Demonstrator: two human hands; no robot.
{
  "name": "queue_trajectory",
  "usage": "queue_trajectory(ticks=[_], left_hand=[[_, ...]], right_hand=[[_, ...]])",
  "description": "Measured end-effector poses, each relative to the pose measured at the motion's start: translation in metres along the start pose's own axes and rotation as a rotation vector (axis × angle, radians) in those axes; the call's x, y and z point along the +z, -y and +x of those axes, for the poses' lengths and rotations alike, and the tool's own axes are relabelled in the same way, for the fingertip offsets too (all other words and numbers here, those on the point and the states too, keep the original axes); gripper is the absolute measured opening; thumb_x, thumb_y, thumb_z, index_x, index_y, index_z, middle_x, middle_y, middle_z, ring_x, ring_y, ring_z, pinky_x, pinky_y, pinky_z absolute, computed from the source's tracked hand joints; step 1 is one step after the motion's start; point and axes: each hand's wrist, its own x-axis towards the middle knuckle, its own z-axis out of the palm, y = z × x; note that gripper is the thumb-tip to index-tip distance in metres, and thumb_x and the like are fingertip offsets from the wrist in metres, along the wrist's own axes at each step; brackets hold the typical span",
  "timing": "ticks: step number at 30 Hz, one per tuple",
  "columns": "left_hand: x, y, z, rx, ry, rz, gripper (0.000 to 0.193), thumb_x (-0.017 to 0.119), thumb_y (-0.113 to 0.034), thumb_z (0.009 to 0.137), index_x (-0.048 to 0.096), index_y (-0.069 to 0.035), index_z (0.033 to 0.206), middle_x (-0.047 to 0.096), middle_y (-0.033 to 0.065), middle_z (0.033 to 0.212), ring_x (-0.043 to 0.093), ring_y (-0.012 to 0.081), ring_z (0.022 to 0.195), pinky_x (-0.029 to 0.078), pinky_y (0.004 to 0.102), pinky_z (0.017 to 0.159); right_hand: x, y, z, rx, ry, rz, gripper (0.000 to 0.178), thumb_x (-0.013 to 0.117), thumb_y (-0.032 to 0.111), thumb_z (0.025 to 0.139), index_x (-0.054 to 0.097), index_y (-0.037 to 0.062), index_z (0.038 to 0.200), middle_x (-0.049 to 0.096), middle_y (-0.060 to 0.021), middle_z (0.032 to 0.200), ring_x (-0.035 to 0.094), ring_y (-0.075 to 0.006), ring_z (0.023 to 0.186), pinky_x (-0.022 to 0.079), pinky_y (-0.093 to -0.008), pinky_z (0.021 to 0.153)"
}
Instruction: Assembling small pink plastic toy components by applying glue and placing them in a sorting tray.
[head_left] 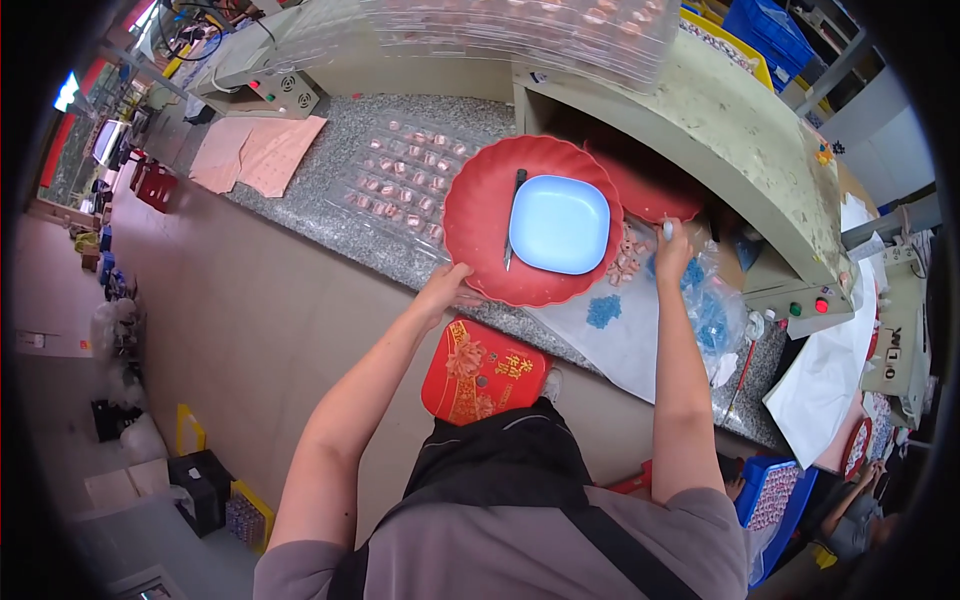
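My left hand grips the near left rim of a large red scalloped tray, thumb on top. On that tray lie a light-blue square dish and a dark pen-like tool. My right hand is closed at the near edge of a second red tray, which sits partly inside the opening of a pale machine housing. Something small and white shows at a fingertip of that hand. Below it are a loose pile of small pinkish pieces and small blue pieces on a white sheet.
Clear blister trays with pinkish pieces lie left on the speckled counter, beside pink paper. More clear trays sit on the arched housing. A red-topped stool stands before me. Another person is at far right.
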Motion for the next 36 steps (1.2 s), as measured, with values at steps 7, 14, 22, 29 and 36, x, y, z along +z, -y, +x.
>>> queue_trajectory(ticks=[7, 14, 22, 29, 36], left_hand=[[0.015, 0.002, 0.014, -0.004, 0.077, -0.039, 0.027, 0.041, -0.018, 0.080, 0.044, 0.002, 0.098, 0.055, 0.0138, 0.092, 0.059, 0.0242, 0.075, 0.049, 0.0337, 0.066], [0.020, -0.005, 0.010, 0.006, 0.063, -0.078, 0.024, 0.047, -0.012, 0.078, 0.045, 0.003, 0.096, 0.057, 0.0146, 0.087, 0.059, 0.0246, 0.072, 0.051, 0.0344, 0.065], [0.030, -0.022, 0.069, -0.156, 0.084, 0.016, 0.022, 0.044, -0.019, 0.079, 0.045, -0.002, 0.094, 0.055, 0.0172, 0.093, 0.057, 0.0263, 0.080, 0.048, 0.0343, 0.070], [0.155, -0.057, 0.182, -0.155, 0.284, 0.016, 0.030, 0.038, -0.026, 0.081, 0.044, -0.002, 0.098, 0.054, 0.0195, 0.097, 0.054, 0.0265, 0.088, 0.043, 0.0354, 0.080], [0.217, -0.050, 0.327, -0.197, 0.250, -0.109, 0.041, 0.033, -0.034, 0.083, 0.043, 0.003, 0.097, 0.056, 0.0168, 0.093, 0.054, 0.0254, 0.088, 0.044, 0.0326, 0.079]], right_hand=[[-0.080, -0.014, -0.036, -0.055, 0.033, 0.079, 0.017, 0.060, 0.000, 0.064, 0.054, 0.0058, 0.078, 0.054, -0.0125, 0.075, 0.054, -0.0309, 0.073, 0.042, -0.0355, 0.061], [-0.092, -0.015, -0.030, -0.082, 0.005, 0.118, 0.017, 0.059, -0.002, 0.064, 0.054, 0.0043, 0.078, 0.054, -0.0126, 0.074, 0.054, -0.0298, 0.071, 0.041, -0.0340, 0.060], [-0.164, -0.021, -0.081, -0.013, -0.010, 0.084, 0.018, 0.059, -0.005, 0.062, 0.054, 0.0031, 0.078, 0.052, -0.0118, 0.073, 0.053, -0.0290, 0.069, 0.041, -0.0332, 0.060], [-0.246, -0.045, -0.156, 0.163, -0.075, -0.055, 0.021, 0.058, -0.004, 0.060, 0.056, 0.0050, 0.078, 0.051, -0.0107, 0.075, 0.053, -0.0277, 0.071, 0.042, -0.0350, 0.059], [-0.277, -0.030, -0.230, 0.245, -0.189, -0.094, 0.017, 0.061, -0.001, 0.060, 0.057, 0.0062, 0.075, 0.050, -0.0084, 0.065, 0.053, -0.0238, 0.060, 0.042, -0.0307, 0.054]])
